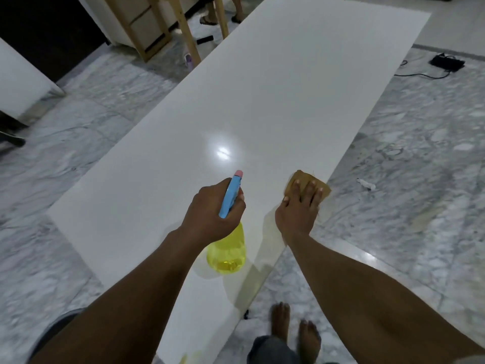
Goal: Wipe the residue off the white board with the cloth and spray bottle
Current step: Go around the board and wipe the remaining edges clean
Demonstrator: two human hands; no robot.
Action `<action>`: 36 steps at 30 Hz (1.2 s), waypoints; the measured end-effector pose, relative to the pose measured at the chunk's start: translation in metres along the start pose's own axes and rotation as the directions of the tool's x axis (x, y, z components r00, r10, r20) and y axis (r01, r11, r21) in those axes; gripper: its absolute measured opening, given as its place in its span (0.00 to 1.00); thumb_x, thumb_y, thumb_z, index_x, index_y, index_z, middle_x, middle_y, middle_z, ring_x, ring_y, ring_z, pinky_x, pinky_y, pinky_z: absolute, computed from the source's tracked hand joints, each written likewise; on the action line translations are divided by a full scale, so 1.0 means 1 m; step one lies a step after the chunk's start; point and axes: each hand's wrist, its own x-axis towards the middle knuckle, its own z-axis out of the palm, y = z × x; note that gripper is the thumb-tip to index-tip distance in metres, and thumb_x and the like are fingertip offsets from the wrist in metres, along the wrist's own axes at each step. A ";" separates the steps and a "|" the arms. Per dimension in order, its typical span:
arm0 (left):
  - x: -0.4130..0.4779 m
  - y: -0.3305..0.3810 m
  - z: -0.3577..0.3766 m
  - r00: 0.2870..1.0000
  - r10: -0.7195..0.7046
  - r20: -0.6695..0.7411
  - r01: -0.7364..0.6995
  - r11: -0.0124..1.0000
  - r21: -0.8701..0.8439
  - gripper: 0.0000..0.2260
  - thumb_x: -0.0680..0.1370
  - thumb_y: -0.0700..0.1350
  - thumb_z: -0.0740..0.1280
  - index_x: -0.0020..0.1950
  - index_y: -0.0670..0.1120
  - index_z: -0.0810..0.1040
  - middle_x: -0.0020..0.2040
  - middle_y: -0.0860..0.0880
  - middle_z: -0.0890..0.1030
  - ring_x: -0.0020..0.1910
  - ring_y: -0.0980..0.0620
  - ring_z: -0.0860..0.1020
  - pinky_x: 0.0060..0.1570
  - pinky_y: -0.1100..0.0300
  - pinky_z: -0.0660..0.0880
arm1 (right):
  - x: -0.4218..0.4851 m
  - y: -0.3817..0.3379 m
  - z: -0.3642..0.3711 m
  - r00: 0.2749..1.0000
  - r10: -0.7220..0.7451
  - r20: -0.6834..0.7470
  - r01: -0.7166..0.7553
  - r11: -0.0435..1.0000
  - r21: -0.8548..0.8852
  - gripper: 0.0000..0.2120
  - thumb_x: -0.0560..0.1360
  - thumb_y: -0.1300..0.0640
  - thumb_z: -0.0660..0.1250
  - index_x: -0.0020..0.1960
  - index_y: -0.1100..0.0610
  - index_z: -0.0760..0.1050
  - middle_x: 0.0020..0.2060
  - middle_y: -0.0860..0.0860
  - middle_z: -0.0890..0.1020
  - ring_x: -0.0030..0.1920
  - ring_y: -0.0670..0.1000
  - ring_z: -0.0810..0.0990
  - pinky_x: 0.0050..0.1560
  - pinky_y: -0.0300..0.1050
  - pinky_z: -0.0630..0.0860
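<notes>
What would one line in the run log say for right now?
left hand: grips spray bottle over white board | right hand: presses cloth flat near its right edge | stage: wiping

The white board (262,101) lies bare from the hands toward 12 and 1 o'clock, open room up to its far edge. At 9 o'clock of the right hand (298,211), flat on the cloth (307,181), the left hand (210,208) gripping the spray bottle (227,250) stands in the way. At 3 o'clock the board's edge runs just beside the cloth, and wooden legs (185,30) stand beyond at 11.
</notes>
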 end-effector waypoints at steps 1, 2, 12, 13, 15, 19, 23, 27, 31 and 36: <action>-0.015 -0.004 -0.004 1.000 0.013 -0.001 -0.013 1.000 0.011 0.06 0.78 0.52 0.61 0.46 0.52 0.74 0.37 0.51 0.82 0.36 0.46 0.82 0.43 0.44 0.80 | -0.017 -0.003 0.004 1.000 -0.002 0.001 0.002 1.000 0.001 0.27 0.82 0.52 0.53 0.80 0.51 0.52 0.80 0.58 0.47 0.79 0.62 0.42 0.74 0.63 0.56; -0.031 -0.009 -0.009 1.000 0.022 -0.001 -0.022 1.000 0.020 0.06 0.78 0.52 0.61 0.47 0.52 0.74 0.37 0.51 0.82 0.36 0.46 0.81 0.42 0.45 0.80 | -0.036 -0.007 0.009 1.000 -0.004 -0.001 0.004 1.000 0.009 0.27 0.82 0.52 0.53 0.79 0.51 0.53 0.80 0.58 0.47 0.79 0.62 0.43 0.74 0.63 0.55; -0.179 -0.110 -0.046 0.995 0.098 0.028 -0.099 0.994 0.042 0.04 0.81 0.48 0.65 0.50 0.48 0.76 0.39 0.48 0.83 0.36 0.45 0.80 0.40 0.48 0.78 | -0.240 -0.026 0.078 0.990 -0.133 -0.038 0.135 0.989 0.063 0.27 0.80 0.55 0.55 0.78 0.49 0.57 0.80 0.52 0.52 0.80 0.55 0.45 0.76 0.65 0.47; -0.199 -0.125 -0.051 0.993 0.117 0.035 -0.119 0.992 0.041 0.03 0.81 0.46 0.66 0.50 0.48 0.77 0.39 0.48 0.82 0.36 0.46 0.80 0.40 0.50 0.76 | -0.267 -0.029 0.088 0.989 -0.140 -0.044 0.143 0.986 0.080 0.27 0.79 0.54 0.54 0.78 0.49 0.58 0.80 0.51 0.52 0.80 0.55 0.45 0.76 0.64 0.47; -0.236 -0.155 -0.058 0.987 0.150 0.061 -0.153 0.987 0.047 0.03 0.81 0.46 0.66 0.50 0.48 0.76 0.37 0.50 0.81 0.34 0.47 0.79 0.37 0.52 0.74 | -0.323 -0.031 0.107 0.985 -0.158 -0.069 0.166 0.977 0.137 0.27 0.78 0.53 0.50 0.77 0.50 0.61 0.79 0.51 0.55 0.80 0.54 0.48 0.76 0.65 0.48; -0.306 -0.206 -0.072 0.986 0.137 0.098 -0.139 0.990 0.010 0.06 0.81 0.44 0.67 0.45 0.50 0.75 0.33 0.54 0.76 0.30 0.55 0.74 0.33 0.59 0.67 | -0.427 -0.034 0.141 0.964 -0.223 -0.147 0.254 0.935 0.247 0.26 0.78 0.56 0.52 0.75 0.54 0.65 0.78 0.52 0.60 0.79 0.54 0.52 0.75 0.66 0.51; -0.350 -0.234 -0.090 0.984 0.142 0.111 -0.145 0.989 0.020 0.04 0.80 0.46 0.67 0.47 0.47 0.76 0.35 0.50 0.79 0.33 0.49 0.78 0.34 0.54 0.71 | -0.467 -0.034 0.158 0.942 -0.295 -0.158 0.322 0.928 0.185 0.36 0.67 0.73 0.66 0.74 0.58 0.67 0.75 0.56 0.64 0.77 0.58 0.56 0.71 0.69 0.62; -0.376 -0.247 -0.095 0.982 0.152 0.114 -0.156 0.988 0.020 0.06 0.81 0.45 0.68 0.45 0.49 0.74 0.33 0.52 0.76 0.29 0.54 0.73 0.31 0.58 0.65 | -0.498 -0.039 0.136 0.934 -0.346 -0.091 0.357 0.920 0.164 0.30 0.68 0.74 0.65 0.69 0.58 0.74 0.70 0.57 0.74 0.73 0.58 0.67 0.65 0.58 0.74; -0.392 -0.253 -0.092 0.980 0.163 0.115 -0.161 0.987 -0.022 0.06 0.81 0.44 0.69 0.46 0.50 0.75 0.33 0.52 0.76 0.30 0.52 0.75 0.32 0.59 0.66 | -0.503 -0.038 0.078 0.959 -0.057 -0.277 0.184 0.869 0.459 0.20 0.75 0.66 0.61 0.66 0.57 0.74 0.60 0.56 0.80 0.59 0.59 0.79 0.57 0.46 0.75; -0.407 -0.254 -0.078 0.975 0.180 0.127 -0.175 0.984 -0.044 0.04 0.78 0.51 0.63 0.46 0.53 0.72 0.33 0.52 0.75 0.30 0.48 0.75 0.32 0.54 0.67 | -0.440 -0.046 0.072 0.971 -0.036 -0.236 0.135 0.899 0.417 0.24 0.78 0.68 0.56 0.72 0.54 0.69 0.68 0.56 0.73 0.66 0.57 0.73 0.65 0.52 0.71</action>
